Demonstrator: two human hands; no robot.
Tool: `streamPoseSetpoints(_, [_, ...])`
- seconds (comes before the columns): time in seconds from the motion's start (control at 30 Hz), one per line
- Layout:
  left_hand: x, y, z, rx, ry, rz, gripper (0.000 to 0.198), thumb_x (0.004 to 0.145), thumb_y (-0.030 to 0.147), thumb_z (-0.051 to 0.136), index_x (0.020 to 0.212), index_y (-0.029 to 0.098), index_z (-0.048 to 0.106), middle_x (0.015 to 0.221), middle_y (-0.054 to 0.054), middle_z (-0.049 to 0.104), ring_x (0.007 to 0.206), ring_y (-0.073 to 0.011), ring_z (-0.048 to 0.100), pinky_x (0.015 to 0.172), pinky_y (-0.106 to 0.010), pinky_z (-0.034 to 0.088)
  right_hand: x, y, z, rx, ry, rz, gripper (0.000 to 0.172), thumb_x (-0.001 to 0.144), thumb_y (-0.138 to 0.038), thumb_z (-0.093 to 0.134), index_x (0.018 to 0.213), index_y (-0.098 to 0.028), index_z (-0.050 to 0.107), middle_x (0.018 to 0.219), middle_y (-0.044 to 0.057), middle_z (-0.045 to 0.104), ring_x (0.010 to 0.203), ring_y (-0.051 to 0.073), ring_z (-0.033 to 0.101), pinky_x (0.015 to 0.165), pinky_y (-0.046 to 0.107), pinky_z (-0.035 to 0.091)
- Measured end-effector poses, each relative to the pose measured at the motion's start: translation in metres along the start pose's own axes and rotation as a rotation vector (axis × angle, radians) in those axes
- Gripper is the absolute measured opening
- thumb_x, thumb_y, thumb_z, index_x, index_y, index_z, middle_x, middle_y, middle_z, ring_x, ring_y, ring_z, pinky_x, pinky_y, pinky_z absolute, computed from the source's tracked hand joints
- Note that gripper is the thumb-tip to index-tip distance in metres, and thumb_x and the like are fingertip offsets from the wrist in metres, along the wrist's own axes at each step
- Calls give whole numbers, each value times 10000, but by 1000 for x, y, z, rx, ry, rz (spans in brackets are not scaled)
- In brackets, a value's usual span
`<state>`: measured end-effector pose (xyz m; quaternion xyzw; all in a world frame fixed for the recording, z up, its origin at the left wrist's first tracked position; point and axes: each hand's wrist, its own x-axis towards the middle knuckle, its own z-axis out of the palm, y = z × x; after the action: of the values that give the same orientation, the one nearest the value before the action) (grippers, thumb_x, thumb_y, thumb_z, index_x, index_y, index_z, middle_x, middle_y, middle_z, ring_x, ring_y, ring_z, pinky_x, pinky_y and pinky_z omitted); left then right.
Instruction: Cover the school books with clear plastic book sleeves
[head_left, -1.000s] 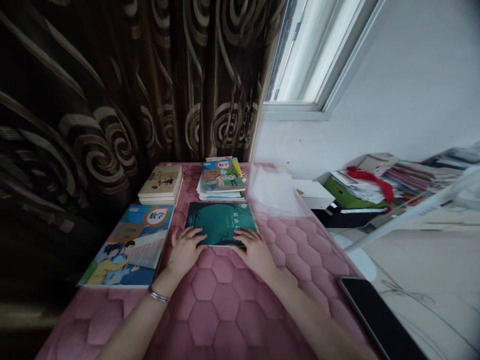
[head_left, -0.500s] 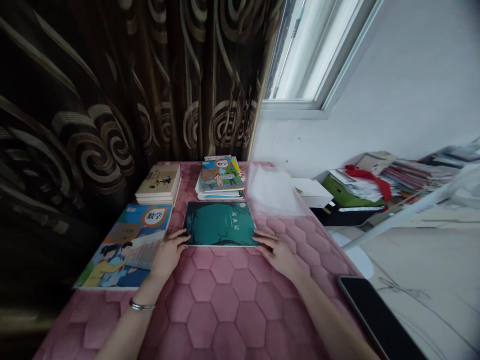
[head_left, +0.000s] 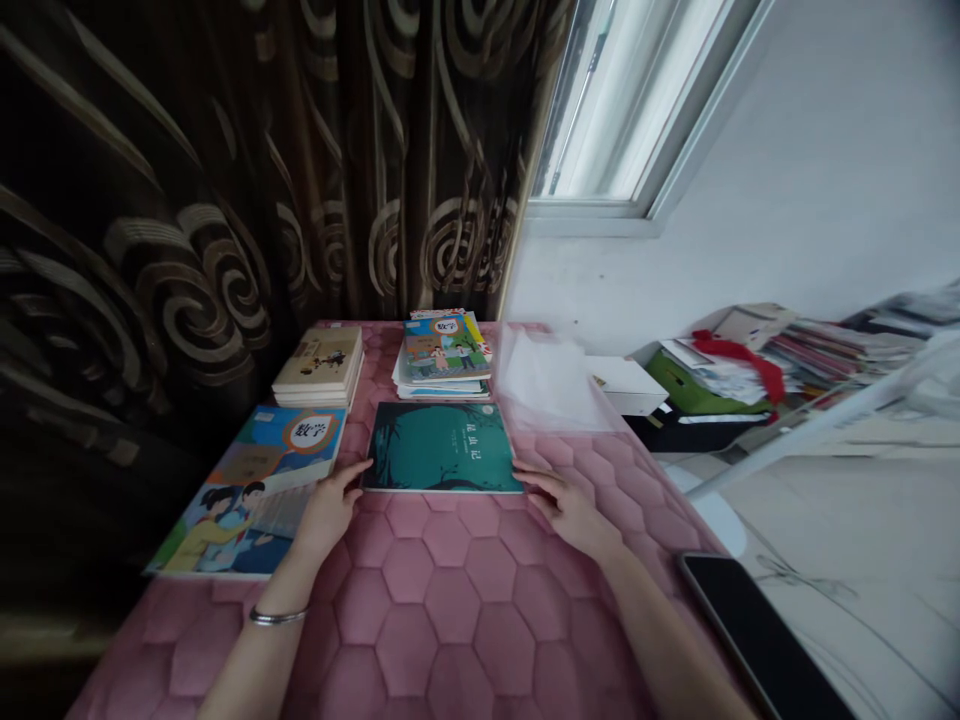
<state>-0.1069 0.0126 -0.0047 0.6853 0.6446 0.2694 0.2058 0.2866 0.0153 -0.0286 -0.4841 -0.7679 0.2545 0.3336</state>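
Note:
A dark green book (head_left: 424, 450) with black tree branches and white characters on its cover lies flat and closed on the pink padded cloth (head_left: 442, 600). My left hand (head_left: 328, 510), a silver bangle on its wrist, rests by the book's near left corner. Its fingers are stretched out, with the index fingertip at the edge. At the near right corner, my right hand (head_left: 568, 508) has its fingers extended and apart, fingertips at the edge. Neither hand is closed around the book. A large blue maths textbook (head_left: 247, 500) lies beside and partly behind my left hand.
Behind the green book sits a stack of textbooks (head_left: 445, 350). Several tan books (head_left: 319, 362) are piled at the back left. Clear plastic sheets (head_left: 551, 385) lie to the right. A black phone-like slab (head_left: 757, 630) is at the near right edge, below a white box (head_left: 626, 383).
My fingers have loosened and drawn slightly outward from the green book's two sides. The book stays in nearly the same place.

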Motion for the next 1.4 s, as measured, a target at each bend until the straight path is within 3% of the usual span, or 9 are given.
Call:
streamPoseSetpoints(0.17, [0,0,1,-77,-28,-11,624,728,-5,516,1304,230,556,1307,-22,642,1150,-175,633,1055,-342,461,0,4,1,3,6,0,409,851,-162,430,1156,-251,687,1344,51,604,1248,193,554,1072,407,446])
streamPoseSetpoints(0.47, [-3,0,0,120,15,100,539,741,1,506,1212,238,622,1244,-38,679,1112,-212,652,1012,-395,503,3,1,4,-16,60,-8,538,709,-56,395,1072,-271,729,1277,16,649,1226,191,567,1095,438,421])
streamPoseSetpoints(0.53, [-8,8,0,218,30,151,505,739,-9,503,1148,240,660,1261,-36,667,1147,-221,629,1035,-409,485,3,2,5,-9,72,-1,539,701,-55,396,1063,-273,730,1269,13,655,1220,189,570,1095,439,419])
streamPoseSetpoints(0.67, [-22,39,11,479,83,260,421,792,74,568,1171,233,661,1377,-93,573,1335,-333,448,1055,-568,416,3,4,5,19,83,-14,533,699,-61,394,1058,-266,731,1260,22,660,1200,192,586,1076,442,434])
streamPoseSetpoints(0.83, [-13,77,47,551,-48,506,493,845,204,635,1329,183,545,1415,-128,535,1373,-325,398,1128,-567,319,5,5,5,40,84,-15,536,687,-67,395,1054,-267,730,1266,15,657,1199,190,586,1079,447,427])
streamPoseSetpoints(0.97, [15,91,67,573,-129,575,501,851,212,645,1339,187,534,1398,-147,548,1324,-320,467,1071,-517,411,4,7,5,51,86,12,541,668,-70,394,1049,-252,734,1255,25,663,1194,192,590,1078,444,428])
streamPoseSetpoints(1.07, [24,96,74,666,-172,644,446,890,128,547,1333,174,543,1377,-203,550,1269,-338,527,952,-510,504,2,10,6,53,102,33,539,646,-73,394,1017,-255,740,1233,14,675,1166,194,608,1062,436,446])
streamPoseSetpoints(1.23, [18,103,85,813,-176,746,464,892,39,442,1345,99,527,1339,-310,531,1195,-419,569,832,-585,540,7,7,3,16,174,32,493,642,-84,396,949,-263,738,1130,7,715,1060,200,656,990,420,504])
streamPoseSetpoints(1.4, [1,97,79,833,-146,877,440,902,62,414,1325,82,532,1294,-314,566,1151,-427,599,783,-599,548,43,-18,-9,-119,81,29,459,716,-90,420,1029,-255,712,1155,23,703,1076,208,647,989,372,487])
